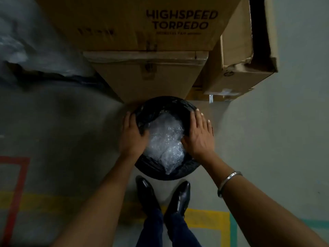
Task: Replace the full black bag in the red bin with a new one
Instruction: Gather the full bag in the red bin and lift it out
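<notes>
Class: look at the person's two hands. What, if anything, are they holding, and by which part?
Both the left hand and right hand are on the black bag at its rim, on opposite sides; a closed grip cannot be confirmed.

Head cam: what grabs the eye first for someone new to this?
Dead centre, both hands sit on the rim of the black bag: left hand on its left edge, right hand on its right. Between them shines a crumpled wad of bubble wrap filling the bag. Above, stacked cardboard boxes printed "HIGHSPEED TORPEDO" loom over the bin.
</notes>
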### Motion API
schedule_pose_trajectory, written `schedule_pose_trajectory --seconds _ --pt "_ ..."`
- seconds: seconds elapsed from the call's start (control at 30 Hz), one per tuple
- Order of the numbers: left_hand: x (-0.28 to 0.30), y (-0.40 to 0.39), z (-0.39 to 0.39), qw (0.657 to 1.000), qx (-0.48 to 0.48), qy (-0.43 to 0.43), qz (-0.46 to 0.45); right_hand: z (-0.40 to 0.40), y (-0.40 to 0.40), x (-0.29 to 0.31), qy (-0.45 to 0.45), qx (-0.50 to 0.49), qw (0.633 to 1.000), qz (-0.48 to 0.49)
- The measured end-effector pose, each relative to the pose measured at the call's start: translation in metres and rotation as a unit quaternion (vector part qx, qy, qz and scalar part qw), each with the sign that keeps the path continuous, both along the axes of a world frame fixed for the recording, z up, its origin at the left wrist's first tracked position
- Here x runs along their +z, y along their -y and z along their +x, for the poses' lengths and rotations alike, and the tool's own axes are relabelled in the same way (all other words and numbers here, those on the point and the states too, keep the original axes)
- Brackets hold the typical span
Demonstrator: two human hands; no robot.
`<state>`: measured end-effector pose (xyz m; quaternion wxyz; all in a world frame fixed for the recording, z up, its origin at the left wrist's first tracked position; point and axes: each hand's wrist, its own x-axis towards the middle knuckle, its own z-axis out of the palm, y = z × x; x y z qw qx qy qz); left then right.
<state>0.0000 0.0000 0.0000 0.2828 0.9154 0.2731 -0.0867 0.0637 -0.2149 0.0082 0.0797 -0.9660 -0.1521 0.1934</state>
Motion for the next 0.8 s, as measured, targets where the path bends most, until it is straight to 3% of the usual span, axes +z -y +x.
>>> schedule_pose_trajectory --seconds 0.07,0.2,0.4,0.6,0.7,0.8 --pt "-0.013 -0.003 -0.002 0.994 0.104 -0.007 -0.028 -0.001 0.007 -0.012 -0.027 -0.052 0.998 -0.008" --pt "-0.037 -0.009 -0.008 0.977 0.187 -0.074 -0.070 -0.015 0.022 -0.040 -0.061 -0.124 0.990 -0.019" --pt "-0.067 -0.019 -0.018 0.956 0.243 -0.139 -0.090 -0.019 0.032 -0.063 -0.027 -0.203 0.978 0.027" --pt "-0.090 -0.028 -0.034 0.931 0.293 -0.181 -0.120 -0.012 0.035 -0.075 -0.055 -0.364 0.928 0.050" --pt "-0.088 -0.028 -0.042 0.930 0.300 -0.197 -0.077 -0.011 0.040 -0.075 -0.073 -0.385 0.919 0.040" --pt "-0.084 -0.026 -0.048 0.928 0.333 -0.159 -0.053 -0.013 0.045 -0.074 -0.050 -0.382 0.922 0.049"
